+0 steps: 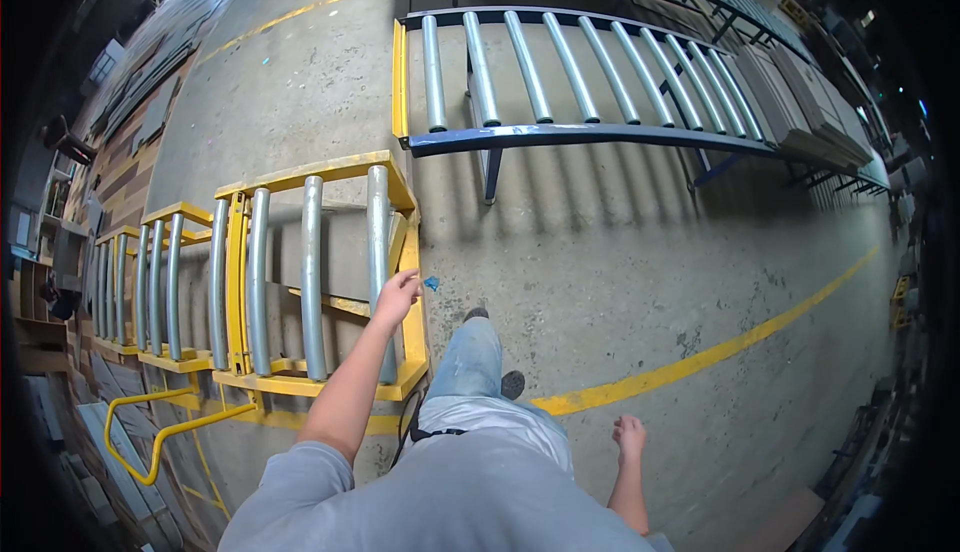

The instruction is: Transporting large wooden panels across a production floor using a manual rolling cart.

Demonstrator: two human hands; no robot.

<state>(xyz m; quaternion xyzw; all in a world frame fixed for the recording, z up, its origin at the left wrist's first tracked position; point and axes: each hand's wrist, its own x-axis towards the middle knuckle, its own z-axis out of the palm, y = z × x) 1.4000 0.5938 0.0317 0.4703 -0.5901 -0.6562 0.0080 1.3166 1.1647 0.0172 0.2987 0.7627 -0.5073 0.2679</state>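
Observation:
My left hand [398,297] reaches forward over the right end of a yellow-framed roller conveyor cart [413,322], near its last steel roller [378,222]. Its fingers are loosely bent and apart, with nothing plainly held. Just beyond the fingertips shows a small crumpled blue scrap [431,283]; whether it touches them or lies on the floor behind, I cannot tell. Low on my right side hangs my right hand [629,436], above the bare concrete. Its fingers are loosely curled, and no object shows in it.
Ahead stands a dark blue roller conveyor [560,135] with a yellow end bar [400,82] and stacked flat boards [800,102] at its far right. More yellow roller sections extend left, beside a bent yellow handle [150,462]. A yellow floor line [700,357] curves to the right.

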